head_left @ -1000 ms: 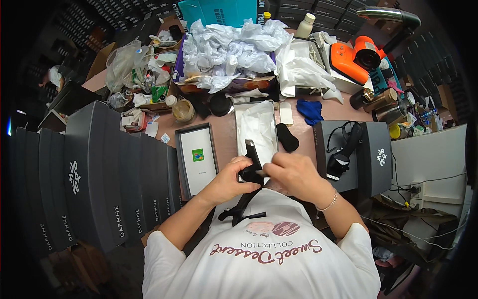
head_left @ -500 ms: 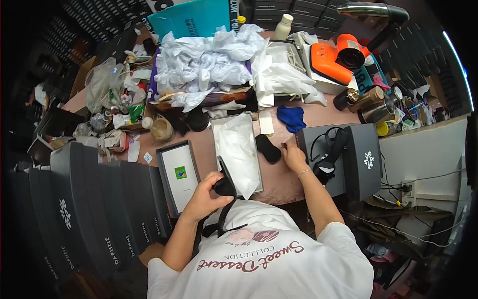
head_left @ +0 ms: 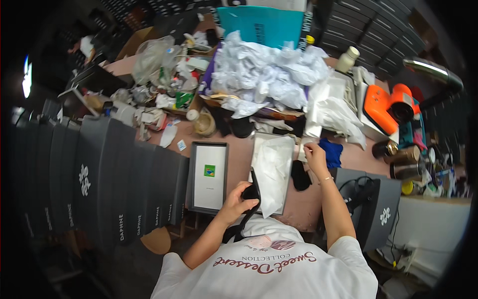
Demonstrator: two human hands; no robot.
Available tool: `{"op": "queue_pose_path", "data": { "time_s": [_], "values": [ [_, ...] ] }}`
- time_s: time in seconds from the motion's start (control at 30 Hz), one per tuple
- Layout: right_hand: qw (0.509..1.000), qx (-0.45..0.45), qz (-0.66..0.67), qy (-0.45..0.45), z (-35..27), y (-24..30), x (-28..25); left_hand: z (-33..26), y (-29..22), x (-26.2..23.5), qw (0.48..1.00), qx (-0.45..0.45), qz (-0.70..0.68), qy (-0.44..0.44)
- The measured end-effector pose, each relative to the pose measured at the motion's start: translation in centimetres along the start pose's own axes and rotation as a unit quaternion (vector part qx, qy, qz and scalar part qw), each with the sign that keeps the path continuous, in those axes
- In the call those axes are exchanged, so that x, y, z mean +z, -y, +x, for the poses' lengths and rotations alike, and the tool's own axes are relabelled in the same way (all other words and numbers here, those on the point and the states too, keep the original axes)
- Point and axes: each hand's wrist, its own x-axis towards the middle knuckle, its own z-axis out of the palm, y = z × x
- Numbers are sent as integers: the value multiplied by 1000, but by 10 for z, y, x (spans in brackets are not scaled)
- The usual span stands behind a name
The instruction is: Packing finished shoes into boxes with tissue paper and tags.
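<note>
My left hand (head_left: pixel 238 203) is closed around a black strappy shoe (head_left: pixel 253 192), held upright in front of my shirt at the near edge of the table. My right hand (head_left: pixel 315 157) reaches to a slim white pad (head_left: pixel 301 149), its fingers bent together at the pad's edge and partly covering it. Right of that hand lies a crumpled blue cloth (head_left: pixel 331 152). A black oval pad (head_left: pixel 300 176) rests just below the white one. Between my hands stands a shoebox lined with white tissue paper (head_left: pixel 271 169).
A grey box lid (head_left: pixel 225 174) with a small green sticker lies left. Stacked dark shoeboxes (head_left: pixel 104 184) flank it. Another grey box (head_left: pixel 381 214) at right holds a black shoe (head_left: pixel 358 194). Crumpled tissue (head_left: pixel 269 70) and an orange device (head_left: pixel 381 109) sit at the back.
My right hand has moved from beside the black oval pad up to the white pad. My left hand still holds the black shoe. The whole view has shifted and turned.
</note>
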Motion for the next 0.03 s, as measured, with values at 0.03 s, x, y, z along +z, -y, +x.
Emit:
{"op": "queue_pose_path", "data": {
  "time_s": [0.03],
  "values": [
    [999, -27, 12, 20, 17, 15, 19, 3, 1, -4, 998, 35, 56, 21]
  ]
}}
